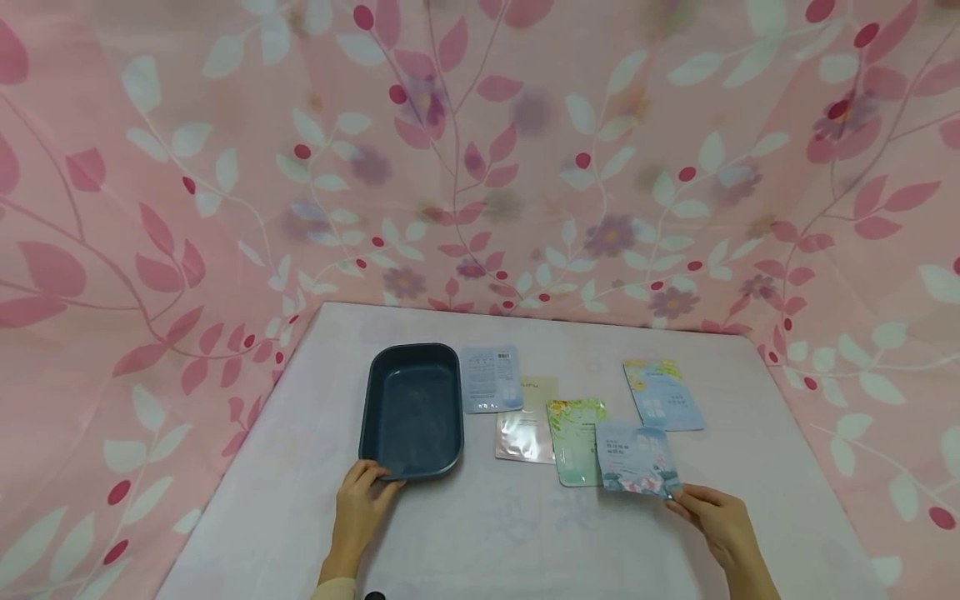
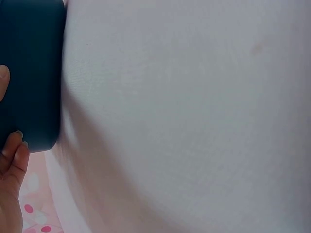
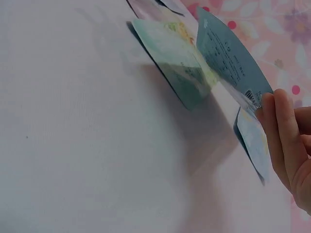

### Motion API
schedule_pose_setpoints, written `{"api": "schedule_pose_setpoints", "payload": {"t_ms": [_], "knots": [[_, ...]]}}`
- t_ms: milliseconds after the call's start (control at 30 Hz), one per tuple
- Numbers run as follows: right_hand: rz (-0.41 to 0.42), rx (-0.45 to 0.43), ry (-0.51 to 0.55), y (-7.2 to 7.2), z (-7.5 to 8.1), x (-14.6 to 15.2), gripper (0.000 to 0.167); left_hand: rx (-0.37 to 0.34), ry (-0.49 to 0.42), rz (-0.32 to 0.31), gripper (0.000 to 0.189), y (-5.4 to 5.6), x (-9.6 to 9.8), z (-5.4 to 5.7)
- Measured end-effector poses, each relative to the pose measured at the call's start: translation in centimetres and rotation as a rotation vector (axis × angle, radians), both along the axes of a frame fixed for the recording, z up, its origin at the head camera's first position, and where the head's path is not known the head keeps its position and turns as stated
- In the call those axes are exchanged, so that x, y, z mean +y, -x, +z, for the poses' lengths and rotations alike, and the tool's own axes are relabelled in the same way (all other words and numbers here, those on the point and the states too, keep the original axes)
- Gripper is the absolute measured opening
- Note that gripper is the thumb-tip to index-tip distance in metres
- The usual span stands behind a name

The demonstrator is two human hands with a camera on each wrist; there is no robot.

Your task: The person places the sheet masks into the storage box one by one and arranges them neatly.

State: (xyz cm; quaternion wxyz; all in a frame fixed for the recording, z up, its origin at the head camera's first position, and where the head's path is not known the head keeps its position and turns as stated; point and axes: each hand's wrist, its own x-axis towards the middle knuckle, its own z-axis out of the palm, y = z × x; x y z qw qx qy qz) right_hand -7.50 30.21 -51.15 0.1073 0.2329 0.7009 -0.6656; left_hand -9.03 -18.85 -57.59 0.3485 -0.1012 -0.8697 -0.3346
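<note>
My left hand (image 1: 362, 508) grips the near rim of a dark blue rectangular tray (image 1: 415, 412), thumb and fingers on either side of it. In the left wrist view, fingertips (image 2: 14, 150) touch the outside of the tray wall. My right hand (image 1: 708, 517) pinches the lower right corner of a blue-grey sachet with pink flowers (image 1: 637, 462). From the right wrist view, this sachet (image 3: 231, 63) is lifted above the table, its printed back showing. It partly covers a green sachet (image 1: 576, 442) in the head view.
Right of the tray lie a pale blue sachet (image 1: 491, 379) and a cream-and-pink sachet (image 1: 527, 425), partly overlapping. Another blue sachet with yellow flowers (image 1: 663, 396) lies farther right. A white cloth (image 1: 465, 542) covers the table; floral pink fabric (image 1: 480, 167) hangs around it.
</note>
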Motion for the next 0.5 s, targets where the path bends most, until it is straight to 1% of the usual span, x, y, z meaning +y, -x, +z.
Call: {"api": "schedule_pose_setpoints", "payload": {"t_ms": [100, 233, 367, 500], "knots": [[0.014, 0.031, -0.054, -0.1, 0.7, -0.6, 0.042, -0.006, 0.0, -0.003, 0.033, 0.0, 0.0, 0.0], [0.009, 0.112, -0.099, 0.4, 1.5, -1.6, 0.04, -0.008, -0.01, -0.008, 0.032, 0.0, -0.1, 0.0], [-0.006, 0.208, -0.058, 1.2, 1.9, -2.6, 0.038, -0.015, -0.013, -0.007, 0.031, 0.0, -0.1, -0.1], [-0.006, 0.274, -0.031, 2.2, 2.1, -4.0, 0.038, -0.029, -0.013, -0.002, 0.03, -0.1, -0.1, -0.2]]}}
